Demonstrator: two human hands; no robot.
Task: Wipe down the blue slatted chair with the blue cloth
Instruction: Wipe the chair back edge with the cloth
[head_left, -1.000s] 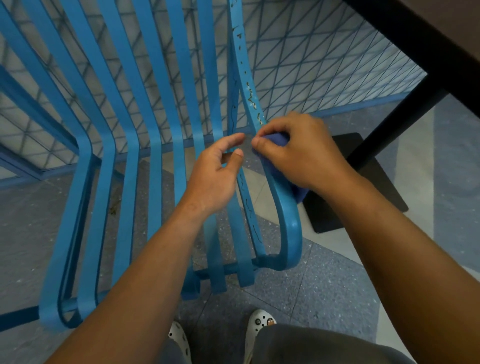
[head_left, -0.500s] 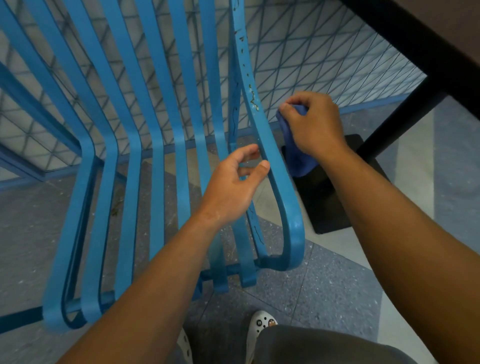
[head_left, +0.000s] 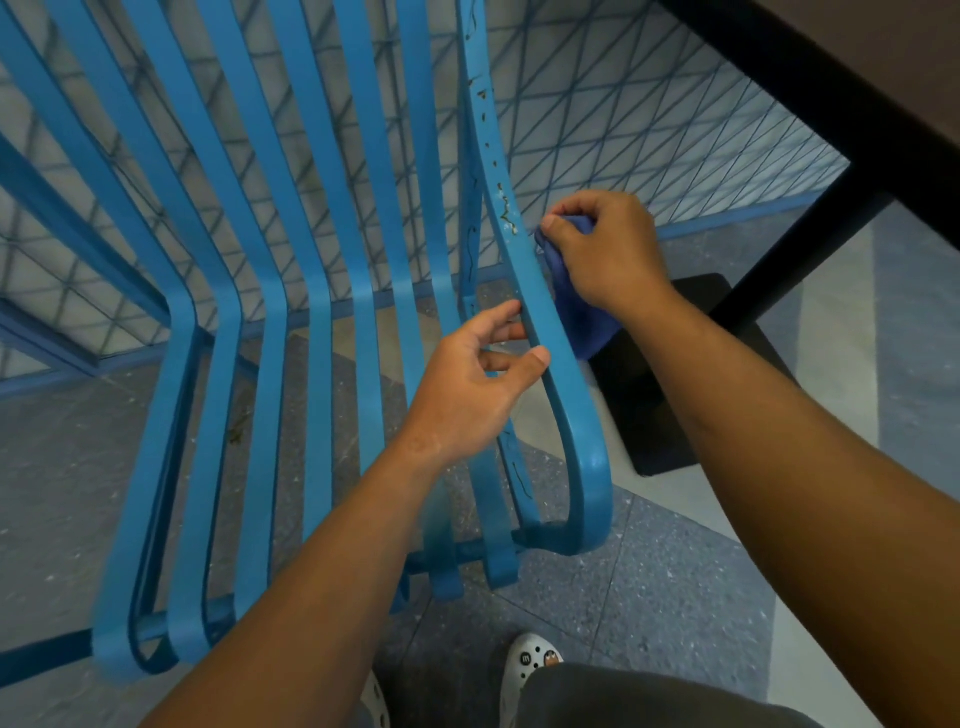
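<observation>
Blue slatted chair (head_left: 322, 364) on speckled floor (head_left: 675, 597).

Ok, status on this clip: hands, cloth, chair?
Right hand grips blue cloth against outer slat of chair. Left hand loosely curled at same slat, holding nothing. Table leg close behind, not blocking.

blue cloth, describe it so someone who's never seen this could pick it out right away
Start at the blue slatted chair filling the left and middle of the view and follow its rightmost slat. Just right of that slat, the right hand holds the blue cloth bunched in its grip. It is soft, crumpled and darker blue than the hard slats.
</observation>
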